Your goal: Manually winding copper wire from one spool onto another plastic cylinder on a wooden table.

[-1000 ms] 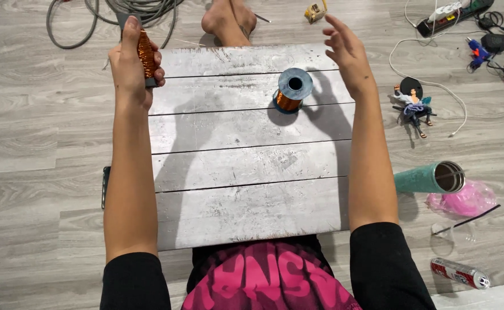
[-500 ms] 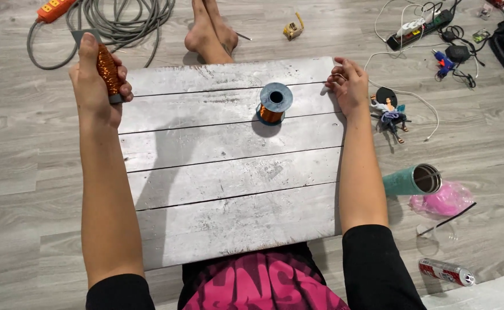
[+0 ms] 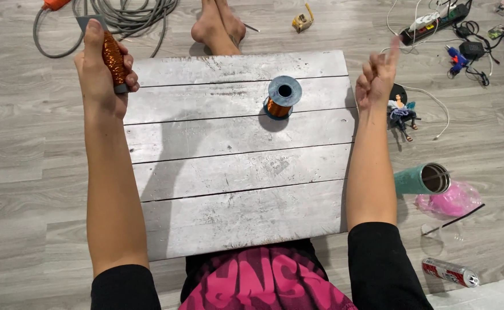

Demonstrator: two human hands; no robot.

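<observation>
The left hand is closed around one coil, a short rod wound thick with glittering copper-orange wire, held upright off the board's far left corner. The fingers wrap it from the left and the thumb lies up along its back; a grey end sticks out below the fist. The right hand is raised past the board's right edge, fingers curled loosely with the tips drawn together and one finger pointing up, blurred. Whether it pinches a strand of wire cannot be told.

One board of five whitewashed planks lies across the person's lap. On it stands one spool with grey flanges and copper wire on its core, upright on the second plank, right of the middle and well apart from both hands.

Two bare feet rest on the floor just beyond the board's far edge. A grey cable lies coiled at the far left. To the right lie one teal cup on its side, one pink bag touching it, one can nearer the person, one blue glue gun and one power strip
</observation>
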